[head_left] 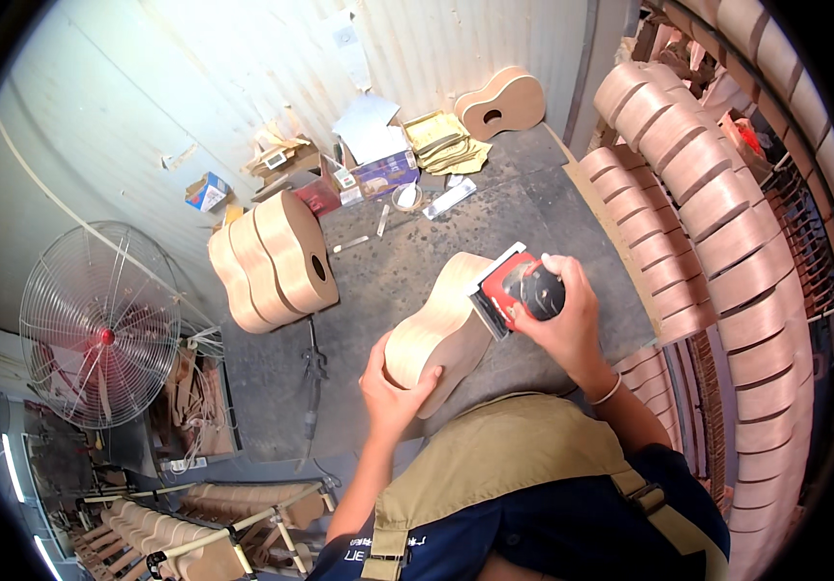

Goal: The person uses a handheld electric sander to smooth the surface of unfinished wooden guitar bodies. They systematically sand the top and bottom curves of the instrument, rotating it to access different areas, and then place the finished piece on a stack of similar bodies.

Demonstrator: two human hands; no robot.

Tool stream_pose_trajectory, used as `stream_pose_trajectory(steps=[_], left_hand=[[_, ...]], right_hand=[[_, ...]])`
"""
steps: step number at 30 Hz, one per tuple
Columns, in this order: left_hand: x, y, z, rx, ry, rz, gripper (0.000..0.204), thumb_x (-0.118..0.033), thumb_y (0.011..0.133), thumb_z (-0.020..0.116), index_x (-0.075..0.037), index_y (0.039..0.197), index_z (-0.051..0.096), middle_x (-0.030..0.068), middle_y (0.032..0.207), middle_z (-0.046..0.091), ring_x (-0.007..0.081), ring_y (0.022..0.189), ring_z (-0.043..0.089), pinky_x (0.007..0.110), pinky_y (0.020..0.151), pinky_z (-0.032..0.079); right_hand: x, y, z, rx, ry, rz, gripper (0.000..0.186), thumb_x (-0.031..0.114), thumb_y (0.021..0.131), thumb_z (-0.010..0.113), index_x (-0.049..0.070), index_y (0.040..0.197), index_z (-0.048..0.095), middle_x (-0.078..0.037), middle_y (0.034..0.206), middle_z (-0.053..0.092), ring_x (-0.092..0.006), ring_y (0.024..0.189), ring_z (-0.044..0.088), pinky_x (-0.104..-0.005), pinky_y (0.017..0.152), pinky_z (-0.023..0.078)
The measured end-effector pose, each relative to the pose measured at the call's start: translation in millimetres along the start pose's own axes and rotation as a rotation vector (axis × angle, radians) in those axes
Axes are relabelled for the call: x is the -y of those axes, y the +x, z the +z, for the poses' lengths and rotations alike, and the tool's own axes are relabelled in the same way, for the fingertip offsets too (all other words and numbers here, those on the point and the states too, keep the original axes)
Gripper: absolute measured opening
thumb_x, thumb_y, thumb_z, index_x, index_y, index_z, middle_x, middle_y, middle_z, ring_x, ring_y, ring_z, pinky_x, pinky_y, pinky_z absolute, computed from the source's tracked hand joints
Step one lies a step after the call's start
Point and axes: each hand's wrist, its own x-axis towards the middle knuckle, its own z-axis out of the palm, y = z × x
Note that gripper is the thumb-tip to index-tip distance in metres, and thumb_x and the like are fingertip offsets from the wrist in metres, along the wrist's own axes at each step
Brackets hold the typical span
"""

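White lettering, part character script and part Latin-style letters, stood on the dark blue shirt [553,533], broken up by the khaki apron strap [389,535]. A pale marking sat on the red-and-black electric sander [530,290], too small to make out. Printing on the purple box [384,178] and the blue-and-white box [208,193] was also too small to read, as were faint marks on the wall-mounted paper sheet [345,41].

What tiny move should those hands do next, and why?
Probably the right hand should slide the red-and-black sander gently along the guitar body, since the sander's flat plate seems to rest against its side, and the left hand is already gripping the nearer end.
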Motion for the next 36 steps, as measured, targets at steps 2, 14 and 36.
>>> stream_pose_trajectory(steps=[2, 14, 36], left_hand=[[1, -3, -9, 0.035, 0.012, -0.032, 0.090, -0.022, 0.073, 0.105, 0.004, 0.148, 0.065, 0.0160, 0.132, 0.079, 0.0241, 0.120, 0.077, 0.041, 0.108, 0.060], [67, -50, -90, 0.166, 0.165, -0.087, 0.085, -0.026, 0.067, 0.105, 0.001, 0.139, 0.070, 0.0185, 0.126, 0.082, 0.0264, 0.119, 0.080, 0.041, 0.106, 0.060], [-76, 78, 42, 0.258, 0.335, 0.201, 0.092, -0.038, 0.066, 0.100, 0.007, 0.140, 0.070, 0.0260, 0.120, 0.082, 0.0366, 0.113, 0.082, 0.046, 0.102, 0.064]], right_hand=[[-8, 9, 1, 0.015, 0.035, 0.067, 0.064, 0.012, 0.073, 0.097, 0.002, 0.125, 0.061, -0.020, 0.117, 0.072, -0.0374, 0.106, 0.075, -0.0450, 0.092, 0.062], [-106, -19, 33, 0.201, 0.579, 0.846, 0.055, 0.009, 0.086, 0.096, 0.009, 0.118, 0.051, -0.008, 0.104, 0.072, -0.0129, 0.079, 0.072, -0.0313, 0.049, 0.058], [-28, -42, -73, -0.202, 0.290, 0.257, 0.071, -0.001, 0.077, 0.097, 0.002, 0.134, 0.055, -0.012, 0.117, 0.071, -0.0182, 0.110, 0.071, -0.0360, 0.097, 0.059]])
